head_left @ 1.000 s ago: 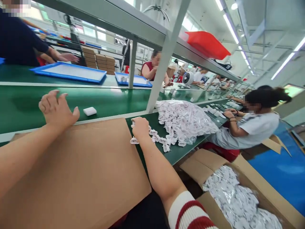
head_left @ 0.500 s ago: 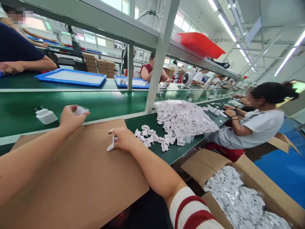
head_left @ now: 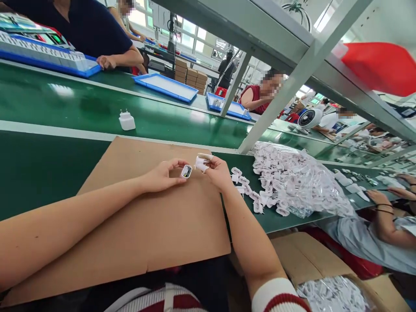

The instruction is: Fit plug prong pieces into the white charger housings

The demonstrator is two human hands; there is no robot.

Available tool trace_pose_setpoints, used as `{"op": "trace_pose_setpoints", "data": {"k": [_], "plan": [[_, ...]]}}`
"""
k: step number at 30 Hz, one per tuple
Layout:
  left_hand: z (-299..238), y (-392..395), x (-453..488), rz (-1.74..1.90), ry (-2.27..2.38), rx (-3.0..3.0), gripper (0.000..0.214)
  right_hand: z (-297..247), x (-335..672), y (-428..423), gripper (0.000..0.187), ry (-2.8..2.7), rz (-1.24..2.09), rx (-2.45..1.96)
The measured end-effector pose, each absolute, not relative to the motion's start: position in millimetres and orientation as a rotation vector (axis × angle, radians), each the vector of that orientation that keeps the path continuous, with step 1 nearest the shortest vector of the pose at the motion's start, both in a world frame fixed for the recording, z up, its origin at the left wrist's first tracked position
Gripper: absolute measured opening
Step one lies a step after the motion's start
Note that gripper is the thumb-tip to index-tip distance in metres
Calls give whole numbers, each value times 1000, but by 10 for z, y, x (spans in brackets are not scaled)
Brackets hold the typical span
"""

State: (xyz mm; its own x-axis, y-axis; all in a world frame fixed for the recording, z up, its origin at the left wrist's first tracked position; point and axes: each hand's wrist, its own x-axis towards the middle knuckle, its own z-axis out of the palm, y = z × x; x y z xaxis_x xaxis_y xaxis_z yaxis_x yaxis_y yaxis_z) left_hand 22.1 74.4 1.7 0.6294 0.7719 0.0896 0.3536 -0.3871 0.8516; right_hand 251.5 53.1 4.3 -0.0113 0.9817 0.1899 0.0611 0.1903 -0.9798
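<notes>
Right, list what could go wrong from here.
The white case in the left hand shows its insides at the open end, so a knock might damage them. The small white plug piece in the right hand could slip and drop onto the cardboard below. Loose white pieces lie close to the right wrist, so a careless sweep may scatter them.

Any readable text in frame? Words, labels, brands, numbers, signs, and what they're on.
None readable.
White open-ended housing in left hand, white plug piece in right hand: no lettering discernible.
Two-pin plug on the belt: none discernible.
Stacked cartons: too small to tell.
</notes>
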Motion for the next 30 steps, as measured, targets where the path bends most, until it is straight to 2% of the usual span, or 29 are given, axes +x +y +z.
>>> {"op": "trace_pose_setpoints", "data": {"k": [4,8,12,14,16,18,21,24,30], "plan": [[-18,755,220,620,882,2022,73,55,2484,495,45,-1269,1141,-1087],[-25,720,246,618,1004,1864,72,50,2455,474,37,-1250,1169,-1089],[-34,794,148,669,1098,1952,94,72,2385,422,35,-1309,1133,-1114],[-33,846,77,597,986,1988,85,89,2337,383,37,-1327,1068,-1166],[-30,865,45,523,904,1964,61,106,2290,337,37,-1363,974,-1220],[-33,843,70,553,931,1963,47,120,2255,291,30,-1472,818,-1234],[-58,775,160,646,1037,2031,45,123,2228,234,19,-1761,481,-1177],[-89,739,212,664,1045,2062,44,105,2213,205,31,-1992,239,-1169],[-111,755,200,694,997,2092,41,81,2180,226,36,-2119,97,-1235]]}}
